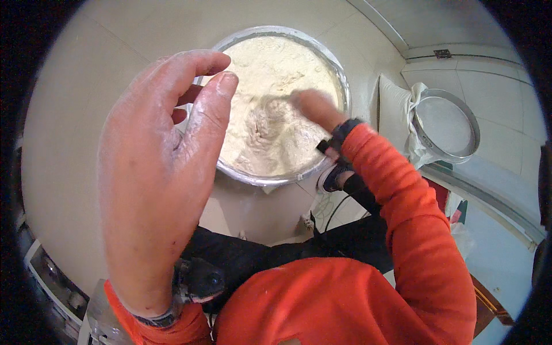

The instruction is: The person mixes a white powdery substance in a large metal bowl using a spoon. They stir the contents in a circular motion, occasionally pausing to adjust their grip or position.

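A large round metal basin [345, 82] stands on the tiled floor, filled with pale flour or a floury dough mixture [280, 60]. My right hand [317, 108] is over the right part of the mixture, blurred, its fingers pointing left; whether it touches the mixture or holds anything cannot be told. My left hand [164, 129], dusted with flour, is raised close to the camera at the basin's left side. Its fingers are curled, with a gap between thumb and index finger, and nothing shows in it. Near the basin's middle the mixture has a rough, darker, churned patch.
To the right, a round metal sieve [474, 129] with white powder rests on a white sack [392, 103]. A metal door track [483, 202] runs beyond it. My shoe [330, 179] is near the basin's lower right rim. A metal-edged unit [51, 280] stands at lower left.
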The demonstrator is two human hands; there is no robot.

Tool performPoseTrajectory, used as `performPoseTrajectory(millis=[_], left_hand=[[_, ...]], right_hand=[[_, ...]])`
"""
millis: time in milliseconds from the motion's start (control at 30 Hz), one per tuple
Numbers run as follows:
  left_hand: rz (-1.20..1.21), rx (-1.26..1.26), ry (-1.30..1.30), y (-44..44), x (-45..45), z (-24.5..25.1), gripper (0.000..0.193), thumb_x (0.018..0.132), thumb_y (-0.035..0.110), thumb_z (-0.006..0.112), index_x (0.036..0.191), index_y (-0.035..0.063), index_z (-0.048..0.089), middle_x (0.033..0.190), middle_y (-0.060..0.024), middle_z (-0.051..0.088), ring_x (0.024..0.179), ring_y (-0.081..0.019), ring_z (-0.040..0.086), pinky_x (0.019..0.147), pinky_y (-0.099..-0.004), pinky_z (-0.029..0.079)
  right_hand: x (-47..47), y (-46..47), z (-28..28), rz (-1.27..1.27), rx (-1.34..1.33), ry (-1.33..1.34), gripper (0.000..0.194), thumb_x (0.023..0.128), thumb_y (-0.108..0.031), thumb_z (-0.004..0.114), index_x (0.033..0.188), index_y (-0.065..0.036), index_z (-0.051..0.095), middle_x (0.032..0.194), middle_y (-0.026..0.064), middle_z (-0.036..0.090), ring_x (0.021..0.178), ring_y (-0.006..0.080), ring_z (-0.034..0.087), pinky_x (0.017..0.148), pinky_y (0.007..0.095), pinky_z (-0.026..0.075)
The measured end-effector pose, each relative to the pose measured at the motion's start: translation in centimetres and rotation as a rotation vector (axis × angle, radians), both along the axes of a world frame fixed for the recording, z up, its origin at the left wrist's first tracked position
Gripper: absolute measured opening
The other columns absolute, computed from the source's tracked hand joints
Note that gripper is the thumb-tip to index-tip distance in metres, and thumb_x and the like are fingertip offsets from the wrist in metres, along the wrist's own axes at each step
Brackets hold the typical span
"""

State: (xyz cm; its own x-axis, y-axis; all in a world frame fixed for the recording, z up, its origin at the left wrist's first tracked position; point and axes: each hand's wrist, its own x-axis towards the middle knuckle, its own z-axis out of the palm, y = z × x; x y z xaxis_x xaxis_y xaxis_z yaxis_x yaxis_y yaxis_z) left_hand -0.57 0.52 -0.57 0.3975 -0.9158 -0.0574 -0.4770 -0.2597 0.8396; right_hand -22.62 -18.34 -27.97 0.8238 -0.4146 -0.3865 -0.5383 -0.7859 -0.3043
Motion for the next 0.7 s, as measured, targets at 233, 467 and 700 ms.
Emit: performPoseTrajectory(millis=[233, 467, 700], left_hand=[[0.098, -0.02, -0.007, 0.8, 1.9, -0.2, 0.024, 0.089, 0.014, 0.05, 0.107, -0.0008, 0.056, 0.096, -0.0077, 0.059, 0.088, -0.0134, 0.054, 0.078, -0.0235, 0.041], [0.138, -0.016, 0.076, 0.4, 0.9, -0.2, 0.022, 0.088, 0.013, 0.051, 0.103, -0.0008, 0.058, 0.096, -0.0067, 0.059, 0.087, -0.0126, 0.054, 0.077, -0.0233, 0.041], [0.169, -0.04, -0.084, 0.4, 2.1, 0.0, 0.021, 0.087, 0.013, 0.052, 0.101, 0.0006, 0.06, 0.092, -0.006, 0.059, 0.084, -0.0119, 0.053, 0.075, -0.0221, 0.041]], right_hand=[[-4.4, 3.4, -2.1, -0.005, -0.006, 0.268, 0.025, 0.085, -0.016, 0.041, 0.081, 0.001, 0.059, 0.079, 0.0212, 0.061, 0.075, 0.0362, 0.06, 0.065, 0.0446, 0.046], [4.1, 1.4, -0.4, -0.087, -0.088, 0.023, 0.02, 0.08, -0.014, 0.046, 0.076, -0.005, 0.063, 0.074, 0.0192, 0.061, 0.07, 0.033, 0.061, 0.062, 0.0429, 0.047], [-3.4, 3.7, -2.0, 0.024, 0.074, 0.284, 0.02, 0.084, -0.012, 0.042, 0.083, -0.002, 0.059, 0.085, 0.0206, 0.061, 0.081, 0.0344, 0.06, 0.071, 0.0439, 0.046]])
